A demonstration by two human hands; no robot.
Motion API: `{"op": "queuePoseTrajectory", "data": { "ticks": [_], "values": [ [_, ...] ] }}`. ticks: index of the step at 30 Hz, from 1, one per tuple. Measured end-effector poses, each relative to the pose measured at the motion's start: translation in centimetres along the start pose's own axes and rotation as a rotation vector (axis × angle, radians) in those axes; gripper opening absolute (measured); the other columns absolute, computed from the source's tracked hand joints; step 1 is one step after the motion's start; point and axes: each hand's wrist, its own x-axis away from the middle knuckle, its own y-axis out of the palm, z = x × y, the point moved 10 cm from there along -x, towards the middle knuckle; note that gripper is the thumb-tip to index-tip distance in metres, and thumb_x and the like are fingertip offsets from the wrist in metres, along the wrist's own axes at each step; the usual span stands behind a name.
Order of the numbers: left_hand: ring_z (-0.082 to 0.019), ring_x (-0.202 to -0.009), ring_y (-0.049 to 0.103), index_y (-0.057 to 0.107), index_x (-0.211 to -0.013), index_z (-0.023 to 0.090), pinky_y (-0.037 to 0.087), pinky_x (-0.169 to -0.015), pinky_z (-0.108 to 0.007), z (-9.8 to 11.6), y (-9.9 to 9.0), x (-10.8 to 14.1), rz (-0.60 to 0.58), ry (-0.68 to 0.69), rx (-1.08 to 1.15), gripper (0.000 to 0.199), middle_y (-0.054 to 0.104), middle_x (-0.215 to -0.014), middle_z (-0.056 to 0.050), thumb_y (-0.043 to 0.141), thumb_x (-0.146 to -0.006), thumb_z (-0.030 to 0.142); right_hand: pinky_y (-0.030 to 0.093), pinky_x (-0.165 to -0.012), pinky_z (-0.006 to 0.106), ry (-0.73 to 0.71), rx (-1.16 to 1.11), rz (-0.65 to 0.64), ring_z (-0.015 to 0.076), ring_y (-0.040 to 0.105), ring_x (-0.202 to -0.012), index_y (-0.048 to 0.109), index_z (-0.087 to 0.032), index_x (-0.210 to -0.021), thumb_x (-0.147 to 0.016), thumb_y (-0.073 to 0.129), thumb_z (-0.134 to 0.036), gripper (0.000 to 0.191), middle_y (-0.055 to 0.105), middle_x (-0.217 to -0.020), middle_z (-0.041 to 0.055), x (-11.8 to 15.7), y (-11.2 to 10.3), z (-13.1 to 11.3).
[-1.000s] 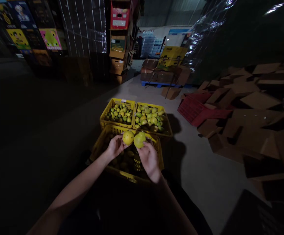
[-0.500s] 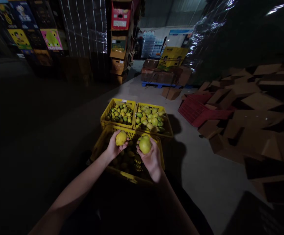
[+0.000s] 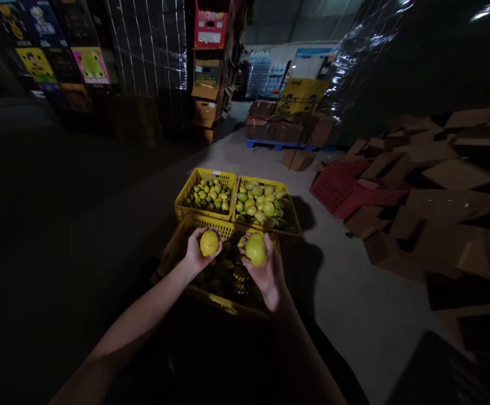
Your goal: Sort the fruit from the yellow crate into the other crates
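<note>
Here the left hand (image 3: 194,254) cups a yellow fruit (image 3: 209,243), fingers curled round it. Just beside it, the right hand (image 3: 266,271) grips a greener fruit (image 3: 256,249), both above a yellow crate (image 3: 172,254).

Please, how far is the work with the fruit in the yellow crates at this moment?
Looks done: the two far crates, left and right, already hold many yellow-green fruits. In hand: the left hand has a grip on a yellow fruit and the right hand on a greener fruit, both above the near crate. Left: the near crate, in shadow, shows more fruit inside.
</note>
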Motion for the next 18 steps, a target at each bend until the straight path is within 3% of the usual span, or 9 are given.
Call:
{"op": "queuePoseTrajectory", "data": {
  "ticks": [6,11,18],
  "values": [
    [-0.011,-0.051,0.055,0.059,-0.073,0.013,0.045,-0.045,-0.02,-0.1,0.9,0.4,-0.058,-0.01,-0.114,0.016,0.059,-0.065,-0.004,0.051,-0.077,0.026,0.028,-0.033,0.018,0.031,-0.034,-0.072,0.0069,0.044,-0.041,0.056,-0.019,-0.071,-0.072,0.06,-0.039,0.02,0.055,-0.059,-0.004,0.1,0.8,0.6],
    [-0.011,-0.046,0.051,0.059,-0.068,0.011,0.042,-0.041,-0.022,-0.5,1.6,0.5,-0.14,0.017,-0.268,0.02,0.057,-0.061,-0.005,0.052,-0.075,0.029,0.029,-0.03,0.018,-0.009,0.056,-0.084,0.0073,0.043,-0.04,0.055,-0.02,-0.069,-0.076,0.056,-0.04,0.021,0.055,-0.059,-0.0026,0.2,1.2,0.5],
    [-0.011,-0.061,0.059,0.06,-0.072,0.012,0.05,-0.055,-0.021,-0.8,0.8,0.6,-0.039,-0.009,0.009,0.012,0.063,-0.069,-0.005,0.051,-0.075,0.019,0.028,-0.031,0.017,-0.103,0.175,-0.015,0.0067,0.045,-0.041,0.058,-0.018,-0.069,-0.073,0.061,-0.04,0.023,0.058,-0.061,-0.001,0.8,1.2,-0.2]
  ]
}}
